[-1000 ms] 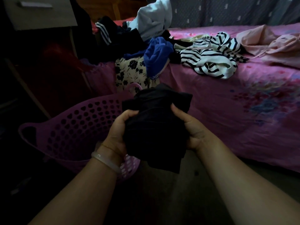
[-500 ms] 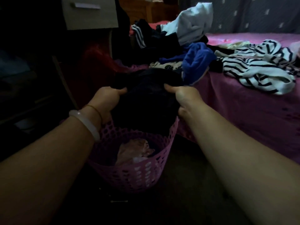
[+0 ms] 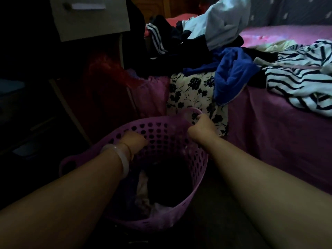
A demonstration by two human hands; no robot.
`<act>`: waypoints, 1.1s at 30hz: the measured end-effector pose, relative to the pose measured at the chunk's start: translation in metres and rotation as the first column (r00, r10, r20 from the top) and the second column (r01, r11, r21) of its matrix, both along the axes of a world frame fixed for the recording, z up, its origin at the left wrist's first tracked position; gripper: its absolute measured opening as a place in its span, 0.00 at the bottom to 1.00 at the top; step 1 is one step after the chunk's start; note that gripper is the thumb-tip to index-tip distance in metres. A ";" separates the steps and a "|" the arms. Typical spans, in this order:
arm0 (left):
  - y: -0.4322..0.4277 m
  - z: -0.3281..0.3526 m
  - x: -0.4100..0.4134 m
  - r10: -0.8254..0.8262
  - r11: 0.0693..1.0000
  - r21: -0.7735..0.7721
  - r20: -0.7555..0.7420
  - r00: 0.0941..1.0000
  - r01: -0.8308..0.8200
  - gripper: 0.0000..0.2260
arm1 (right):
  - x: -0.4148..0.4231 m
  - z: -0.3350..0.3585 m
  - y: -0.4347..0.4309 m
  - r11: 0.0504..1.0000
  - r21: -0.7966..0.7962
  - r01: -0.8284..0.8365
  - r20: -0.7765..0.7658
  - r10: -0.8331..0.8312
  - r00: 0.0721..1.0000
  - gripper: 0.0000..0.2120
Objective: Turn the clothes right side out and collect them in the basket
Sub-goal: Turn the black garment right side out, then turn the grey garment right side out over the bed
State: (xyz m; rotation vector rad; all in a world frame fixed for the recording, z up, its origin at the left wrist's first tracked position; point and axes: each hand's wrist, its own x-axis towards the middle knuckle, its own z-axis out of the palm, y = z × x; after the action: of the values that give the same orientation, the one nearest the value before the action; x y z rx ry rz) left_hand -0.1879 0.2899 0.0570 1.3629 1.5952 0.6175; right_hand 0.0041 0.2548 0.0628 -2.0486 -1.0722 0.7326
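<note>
The purple perforated basket [image 3: 197,159] stands on the floor beside the bed. Inside it lie a black garment [image 3: 168,186] and pale clothes [image 3: 142,186]. My left hand [image 3: 133,141], with a bracelet and bangle at the wrist, hovers over the basket's far wall, fingers curled down, nothing visible in it. My right hand [image 3: 203,128] is a closed fist at the basket's far handle [image 3: 190,111]; whether it grips the handle is unclear. On the bed's edge lie a floral black-and-white garment [image 3: 194,94], a blue garment [image 3: 231,76] and a striped garment [image 3: 301,78].
The pink bed [image 3: 278,123] fills the right side. Dark clothes with white stripes [image 3: 158,40] and a white garment [image 3: 224,20] are piled at its head. A pale drawer unit [image 3: 89,17] and a red object [image 3: 107,69] stand to the left. The floor is dark.
The black garment that both hands held above the basket now lies inside it. Both hands have let go and moved to the basket's far side.
</note>
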 end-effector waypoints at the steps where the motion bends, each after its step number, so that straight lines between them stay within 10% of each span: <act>1: 0.004 0.004 0.001 -0.015 1.000 0.008 0.007 1.000 0.015 0.15 | 0.001 0.006 -0.001 0.999 -0.001 -0.049 0.030 0.049 0.998 0.27; 21: 0.002 0.332 0.056 -0.065 0.992 -0.084 0.261 0.963 0.090 0.12 | 0.002 0.328 0.013 0.972 -0.179 -0.153 0.029 0.160 0.987 0.18; 33: 0.071 0.457 0.109 -0.151 0.978 0.158 0.067 0.986 0.138 0.14 | 0.084 0.435 0.037 0.999 0.024 -0.029 -0.221 0.034 0.975 0.09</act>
State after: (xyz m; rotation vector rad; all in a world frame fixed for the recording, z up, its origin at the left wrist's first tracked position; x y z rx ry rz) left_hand -0.0789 0.3604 0.5137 1.5332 1.3950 0.7074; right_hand 0.0878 0.2919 0.4974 -1.8847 -0.9823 0.9381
